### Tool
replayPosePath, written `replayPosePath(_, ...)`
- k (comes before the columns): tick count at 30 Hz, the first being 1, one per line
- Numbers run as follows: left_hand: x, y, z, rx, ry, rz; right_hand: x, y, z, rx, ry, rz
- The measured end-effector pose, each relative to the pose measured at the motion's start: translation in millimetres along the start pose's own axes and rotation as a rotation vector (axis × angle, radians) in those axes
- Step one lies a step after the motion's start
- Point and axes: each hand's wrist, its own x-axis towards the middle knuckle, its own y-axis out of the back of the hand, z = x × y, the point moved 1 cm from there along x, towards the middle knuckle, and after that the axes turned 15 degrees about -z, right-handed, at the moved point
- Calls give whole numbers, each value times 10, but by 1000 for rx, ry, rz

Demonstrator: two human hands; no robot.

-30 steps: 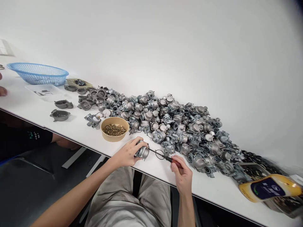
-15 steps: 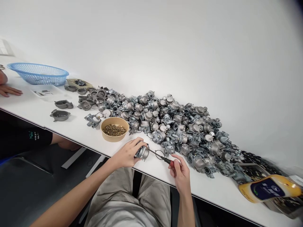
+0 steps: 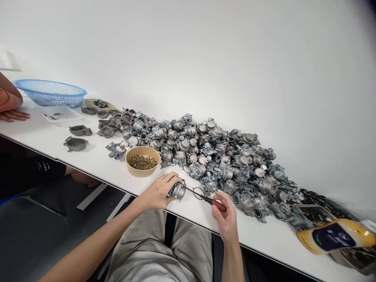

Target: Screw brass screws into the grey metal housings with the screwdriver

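Observation:
My left hand [image 3: 160, 190] is closed round a grey metal carburetor [image 3: 178, 192] at the table's front edge. In my right hand [image 3: 226, 217] is a screwdriver with a red handle [image 3: 219, 205], held between thumb and fingers. Its dark shaft points left, with the tip at the carburetor; exact contact is too small to tell. A thin black ring [image 3: 199, 193] lies on the table behind the shaft. Just behind my left hand stands a tan bowl [image 3: 143, 172] of small brass-coloured screws.
A long heap of carburetors [image 3: 205, 152] runs along the wall. Left are loose metal bowls [image 3: 75, 143], a clear tray [image 3: 58, 114], a blue basket [image 3: 53, 93] and another person's hand [image 3: 14, 115]. A yellow bottle [image 3: 335, 236] lies at right.
The fingers of my right hand have shifted on the screwdriver, and more of its red handle shows. At far left the other person's arm has come further into view.

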Motion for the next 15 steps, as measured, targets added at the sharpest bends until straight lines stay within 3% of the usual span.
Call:
replayPosePath(7, 4, 2, 10, -5, 5, 2, -24, 31, 33, -120, 17, 28)
replayPosePath(12, 2, 17, 11, 5, 14, -8, -27, 24, 22, -77, -32, 41)
replayPosePath(15, 0, 23, 10, -3, 20, -13, -45, 26, 15, -163, 62, 48)
